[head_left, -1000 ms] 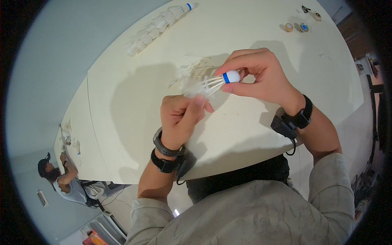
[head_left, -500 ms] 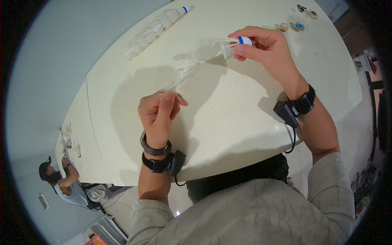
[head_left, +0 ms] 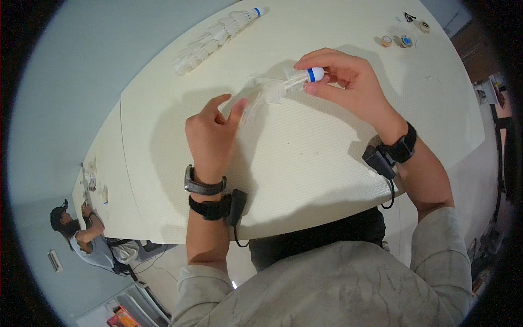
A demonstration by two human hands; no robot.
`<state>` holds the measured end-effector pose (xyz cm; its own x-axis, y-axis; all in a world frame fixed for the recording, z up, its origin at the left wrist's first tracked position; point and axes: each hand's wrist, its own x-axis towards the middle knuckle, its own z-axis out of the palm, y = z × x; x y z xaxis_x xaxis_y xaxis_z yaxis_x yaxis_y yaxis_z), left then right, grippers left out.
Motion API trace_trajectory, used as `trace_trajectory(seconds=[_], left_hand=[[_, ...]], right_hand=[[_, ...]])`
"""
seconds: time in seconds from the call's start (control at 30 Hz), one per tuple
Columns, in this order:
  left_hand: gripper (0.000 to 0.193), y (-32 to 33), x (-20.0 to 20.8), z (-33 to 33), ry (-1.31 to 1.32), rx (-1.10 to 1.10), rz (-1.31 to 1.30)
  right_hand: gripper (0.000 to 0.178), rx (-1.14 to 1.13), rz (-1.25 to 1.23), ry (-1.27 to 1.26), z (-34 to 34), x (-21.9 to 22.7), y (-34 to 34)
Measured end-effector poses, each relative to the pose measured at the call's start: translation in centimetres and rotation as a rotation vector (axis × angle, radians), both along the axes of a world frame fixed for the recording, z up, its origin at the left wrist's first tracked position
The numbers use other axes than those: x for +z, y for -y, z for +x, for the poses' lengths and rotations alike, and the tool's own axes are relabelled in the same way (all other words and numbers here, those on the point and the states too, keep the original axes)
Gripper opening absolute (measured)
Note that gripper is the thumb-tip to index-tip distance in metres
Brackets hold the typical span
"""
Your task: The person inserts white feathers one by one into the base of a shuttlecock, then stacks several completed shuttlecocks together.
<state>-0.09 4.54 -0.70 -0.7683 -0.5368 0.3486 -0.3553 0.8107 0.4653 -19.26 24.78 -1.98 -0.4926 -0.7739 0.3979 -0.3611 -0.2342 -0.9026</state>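
Observation:
My right hand point(head_left: 346, 79) pinches a shuttlecock point(head_left: 316, 74) by its white cork, which has a blue band. From the cork, pale see-through feathers point(head_left: 267, 92) trail down and left toward my left hand point(head_left: 212, 128). Whether these feathers belong to one shuttlecock or to several nested ones, I cannot tell. The thumb and forefinger of my left hand are spread apart, the thumb close beside the feather tips. A stack of nested shuttlecocks point(head_left: 218, 41) lies beyond, at the far left of the table, its blue-banded cork toward the right.
Tape rolls point(head_left: 386, 41) and a blue-centred roll point(head_left: 406, 41) sit at the far right of the white textured table point(head_left: 305, 180), near a small black item point(head_left: 408, 17). Another person point(head_left: 84, 234) works at the table's left end. Cables hang from my wrist devices.
My left hand has opened from its pinch on the white feathers. My right hand has come a little nearer and left with the shuttlecock, and the feathers now sit closer to its cork.

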Motion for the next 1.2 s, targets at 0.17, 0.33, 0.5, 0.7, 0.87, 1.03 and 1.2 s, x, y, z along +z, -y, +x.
trace_trajectory(seconds=[0.17,0.33,0.5,0.7,0.87,1.03,1.2], left_hand=[[0.050,0.0,-0.1,0.9,-0.162,-0.183,0.535],[0.069,-2.2,0.1,0.9,-0.091,-0.490,0.866],[0.059,-2.8,-0.3,0.9,-0.144,-0.584,0.848],[0.046,-3.4,0.6,1.0,-0.078,-0.490,0.838],[0.043,-3.0,1.1,1.2,-0.049,-0.478,0.902],[0.038,-2.3,1.1,1.1,-0.015,-0.508,0.865],[0.038,-0.1,1.0,1.5,-0.221,-0.365,0.942]], right_hand=[[0.031,0.007,0.038,0.054,0.6,0.7,-0.3],[0.031,0.034,-0.028,-0.052,1.3,0.6,0.0],[0.038,0.083,0.036,-0.174,2.0,1.6,0.0],[0.033,0.072,0.041,-0.156,2.2,1.2,0.0],[0.030,0.055,0.055,-0.164,2.0,1.5,-0.1],[0.029,0.059,0.059,-0.165,1.5,1.6,-0.1],[0.027,-0.086,0.026,0.148,-1.6,0.5,-0.5]])
